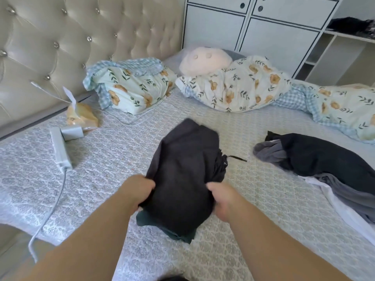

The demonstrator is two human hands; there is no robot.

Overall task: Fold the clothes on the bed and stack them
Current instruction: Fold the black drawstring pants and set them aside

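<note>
A dark charcoal garment [182,171], partly folded, lies in the middle of the bed [113,157]. Its black drawstring [237,158] sticks out to the right. My left hand [138,191] grips its near left edge and my right hand [221,199] grips its near right edge. Under its near end shows a dark teal folded piece [174,234]. To the right lies a loose heap of unfolded clothes [324,169]: black on top, grey and white beneath.
A white power strip [59,148] with a charger and cable lies at the left, beside a tissue pack [82,116]. Floral pillows [134,86], a floral quilt [243,86] and a plush toy [205,60] line the back. A white wardrobe [263,27] stands behind.
</note>
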